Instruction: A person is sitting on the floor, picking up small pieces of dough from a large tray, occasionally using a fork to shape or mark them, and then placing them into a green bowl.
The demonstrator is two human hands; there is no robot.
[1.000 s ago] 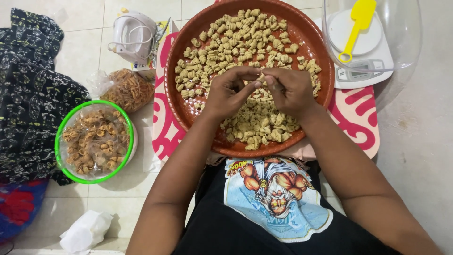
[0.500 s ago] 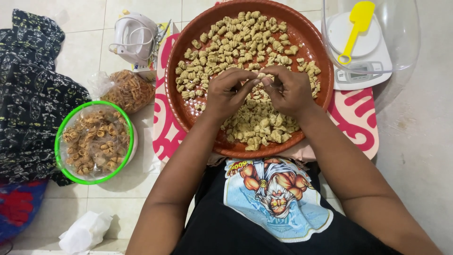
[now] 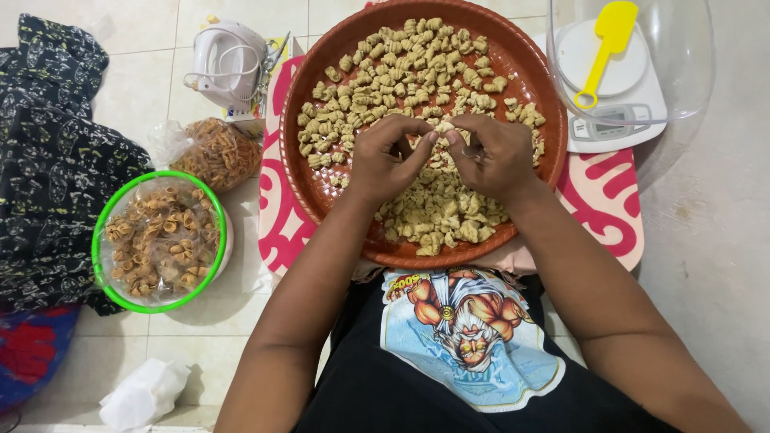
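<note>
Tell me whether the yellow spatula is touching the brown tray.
Apart. The head view shows the yellow spatula lying inside the clear bowl on the scale, with the bowl's wall between it and the brown tray.

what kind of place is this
Likely a home floor used for snack making: pale floor tiles, a kitchen scale, a hand mixer, and a round tray of small dough pieces.
</note>
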